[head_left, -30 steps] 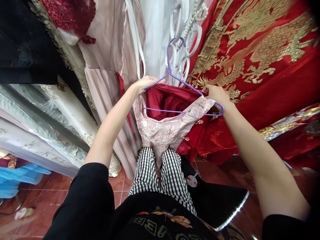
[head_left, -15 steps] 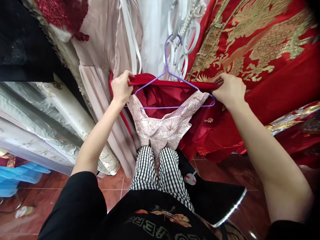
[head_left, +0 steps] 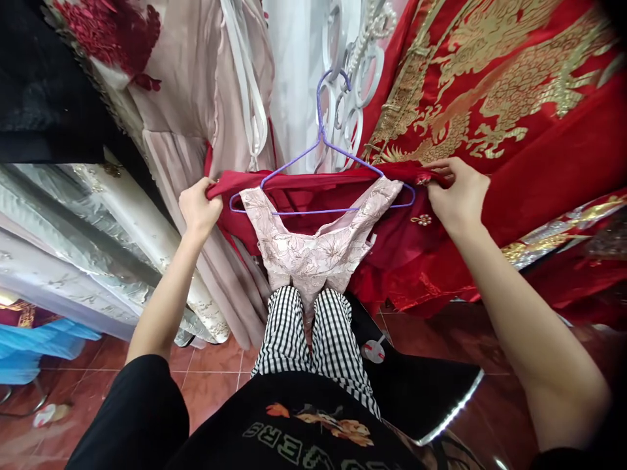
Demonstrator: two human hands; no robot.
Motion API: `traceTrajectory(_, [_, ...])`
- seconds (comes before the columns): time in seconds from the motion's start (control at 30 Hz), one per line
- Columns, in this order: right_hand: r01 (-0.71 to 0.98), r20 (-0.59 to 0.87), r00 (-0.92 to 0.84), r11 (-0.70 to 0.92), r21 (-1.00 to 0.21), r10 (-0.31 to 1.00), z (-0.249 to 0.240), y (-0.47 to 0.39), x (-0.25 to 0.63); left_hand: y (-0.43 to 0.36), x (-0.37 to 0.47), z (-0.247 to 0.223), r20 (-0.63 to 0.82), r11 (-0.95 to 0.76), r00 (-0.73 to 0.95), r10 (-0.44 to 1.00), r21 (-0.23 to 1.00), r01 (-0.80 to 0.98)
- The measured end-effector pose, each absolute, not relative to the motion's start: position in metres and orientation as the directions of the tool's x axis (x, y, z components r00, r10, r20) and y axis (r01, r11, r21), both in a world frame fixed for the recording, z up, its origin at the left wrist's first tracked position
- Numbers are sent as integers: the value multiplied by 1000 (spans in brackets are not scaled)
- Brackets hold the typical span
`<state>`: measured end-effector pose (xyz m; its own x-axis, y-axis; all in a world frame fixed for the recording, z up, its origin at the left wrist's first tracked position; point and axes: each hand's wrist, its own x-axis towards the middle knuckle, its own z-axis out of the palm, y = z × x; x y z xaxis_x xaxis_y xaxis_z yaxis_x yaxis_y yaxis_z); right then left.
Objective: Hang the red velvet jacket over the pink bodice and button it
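My left hand point(head_left: 200, 207) is closed on one end of a dark red cloth garment point(head_left: 304, 186). My right hand point(head_left: 459, 196) grips its other end, near a small gold flower-shaped ornament point(head_left: 422, 220). Between the two hands the red cloth is stretched sideways, its upper edge sagging slightly. In front of it is a pale pink dress point(head_left: 318, 254) with a floral pattern, its straps over a purple hanger point(head_left: 313, 212). The dress hangs down against my checked trousers point(head_left: 284, 326). Most of the red garment's lower part is hidden behind the dress.
A dusty pink gown point(head_left: 181, 156) and several white gowns point(head_left: 147, 225) hang on the left. To the right is a red robe with gold dragon embroidery point(head_left: 519, 85). White ring-shaped metalwork point(head_left: 369, 78) stands behind. A black panel with a lit edge point(head_left: 421, 391) lies low on the right.
My left hand has moved left and down with its end of the red garment, widening the stretch. My right hand is slightly lower, and the garment's upper edge has dropped. More of the hanger's left end shows.
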<state>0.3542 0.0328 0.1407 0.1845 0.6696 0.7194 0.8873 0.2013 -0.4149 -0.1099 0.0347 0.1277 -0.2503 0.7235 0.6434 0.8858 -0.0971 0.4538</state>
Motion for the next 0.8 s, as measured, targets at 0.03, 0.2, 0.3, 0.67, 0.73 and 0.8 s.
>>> traceTrajectory(0.03, [876, 723, 204, 206, -436, 660, 141, 29, 355, 31, -105, 131, 668, -123, -287, 686, 496, 859])
traceTrajectory(0.2, [841, 685, 221, 220, -494, 694, 149, -3, 347, -3, -68, 133, 719, -260, -352, 599, 590, 764])
traceTrajectory(0.3, [888, 589, 127, 173, -425, 798, 144, -15, 338, -18, -51, 117, 704, -239, -257, 662, 524, 818])
traceTrajectory(0.67, [883, 819, 160, 291, -368, 551, 139, 5, 314, 12, -39, 150, 823, -478, -328, 464, 545, 689])
traceTrajectory(0.73, [875, 843, 123, 343, -341, 523, 137, -2, 300, 9, -29, 158, 837, -591, -338, 430, 544, 596])
traceTrajectory(0.8, [859, 832, 38, 407, -310, 554, 129, -9, 285, -1, -13, 158, 838, -656, -324, 438, 545, 522])
